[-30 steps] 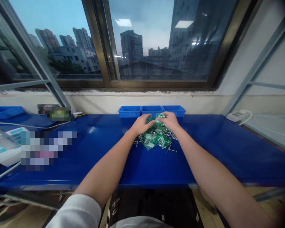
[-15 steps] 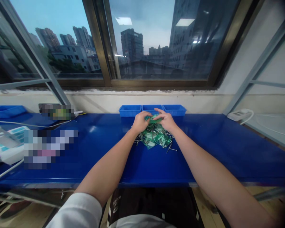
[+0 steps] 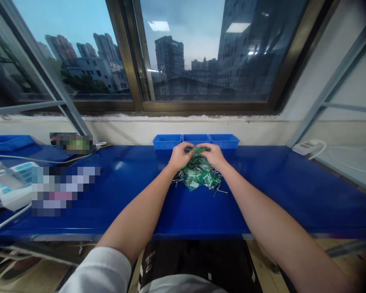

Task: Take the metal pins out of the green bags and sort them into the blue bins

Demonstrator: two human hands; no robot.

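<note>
My left hand (image 3: 180, 156) and my right hand (image 3: 214, 155) meet above a pile of screws (image 3: 203, 166) and small green plastic bags (image 3: 193, 184). Between them, a green plastic bag (image 3: 200, 150) is gripped from both sides, its edges partly covered by my fingers. Both hands are closed, thumbs pressed toward the fingers. Loose metal screws stick out around the pile, and a few lie at its near right edge. Whether the held bag contains anything, I cannot tell.
Three blue bins (image 3: 167, 142) stand in a row behind my hands, against the wall under the window. On the left are a white device with blue keys (image 3: 26, 175), cables and another blue tray (image 3: 10, 142). A white power strip (image 3: 306, 147) lies at the right.
My right hand's raised, spread fingers have come down and closed on the green bag. The left hand stays almost where it was, and the pile looks the same.
</note>
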